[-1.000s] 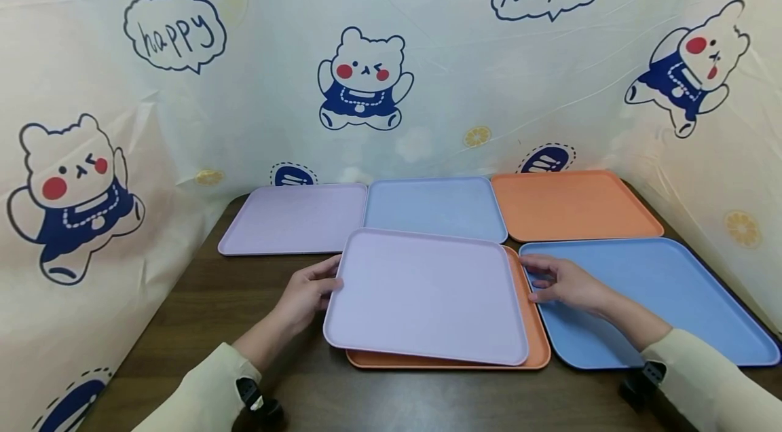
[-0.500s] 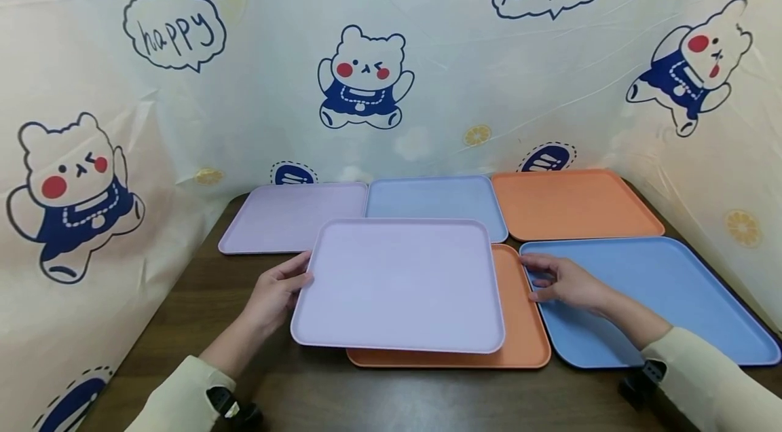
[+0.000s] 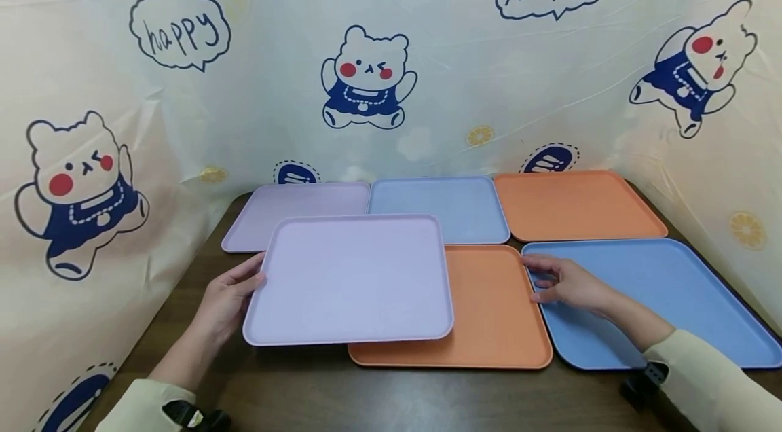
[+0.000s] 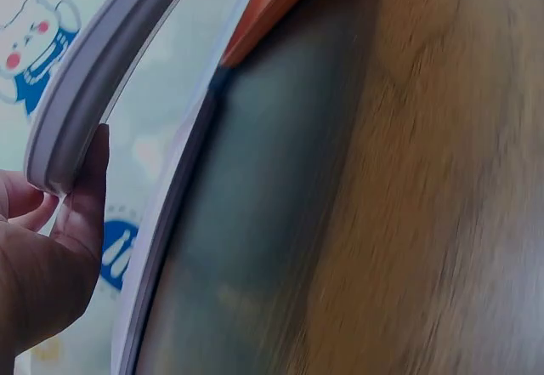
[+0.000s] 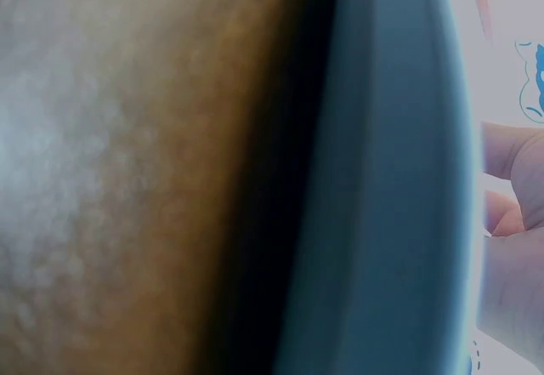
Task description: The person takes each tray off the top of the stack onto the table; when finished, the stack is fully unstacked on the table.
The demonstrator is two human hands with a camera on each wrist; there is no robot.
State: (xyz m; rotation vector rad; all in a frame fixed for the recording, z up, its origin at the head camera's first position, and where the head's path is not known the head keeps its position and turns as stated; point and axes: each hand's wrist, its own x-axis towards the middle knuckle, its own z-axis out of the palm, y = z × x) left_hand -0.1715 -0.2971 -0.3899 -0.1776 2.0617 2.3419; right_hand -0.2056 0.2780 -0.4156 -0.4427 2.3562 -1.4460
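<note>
My left hand (image 3: 222,299) pinches a lilac tray (image 3: 351,282) by its left edge, thumb on top. The tray is raised off the table and overlaps the left part of an orange tray (image 3: 495,310) lying below. In the left wrist view its thick rim (image 4: 102,77) sits between thumb and fingers. My right hand (image 3: 571,286) rests where the orange tray meets a blue tray (image 3: 641,303), fingers loosely bent and fingertips at the seam. A blue rim (image 5: 391,179) fills much of the right wrist view and partly covers that hand.
Along the back lie another lilac tray (image 3: 311,201), a light blue tray (image 3: 436,198) and another orange tray (image 3: 580,204), side by side. They lie on a dark wooden table (image 3: 427,398). A printed cloth (image 3: 458,65) rises behind and at both sides.
The left hand has carried the lilac tray leftward, uncovering most of the orange tray beneath it. The right hand has stayed in place at the seam.
</note>
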